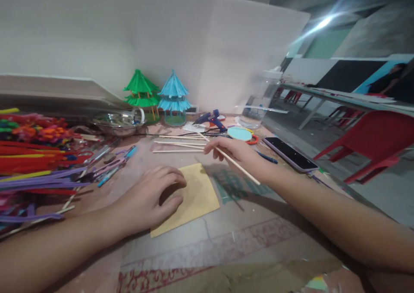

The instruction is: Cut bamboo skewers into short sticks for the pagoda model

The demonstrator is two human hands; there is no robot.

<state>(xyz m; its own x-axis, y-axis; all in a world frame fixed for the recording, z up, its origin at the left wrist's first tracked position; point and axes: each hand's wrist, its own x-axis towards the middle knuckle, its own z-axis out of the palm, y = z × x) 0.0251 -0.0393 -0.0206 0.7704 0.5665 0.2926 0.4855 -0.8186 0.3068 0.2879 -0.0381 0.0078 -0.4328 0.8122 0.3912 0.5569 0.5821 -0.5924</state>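
A thin wooden stick (pixel 241 167) is pinched in my right hand (pixel 231 148), slanting down to the right over the table. Just beyond its fingers lie several similar sticks (pixel 174 144), roughly side by side. My left hand (pixel 158 194) rests over the left part of a yellow sheet of paper (pixel 197 189), fingers curved and apart from the thumb, with nothing visible between them. Its palm side is hidden. Behind the sticks are a blue glue gun (pixel 207 118) and a light blue oval piece (pixel 239 133).
Bundles of coloured pipe cleaners (pixel 32 168) crowd the left side. A metal bowl (pixel 119 123) stands at the back beside a green model pavilion (pixel 142 95) and a blue one (pixel 174 99). At right lie a phone (pixel 289 154) and, off the table, a red chair (pixel 375 142).
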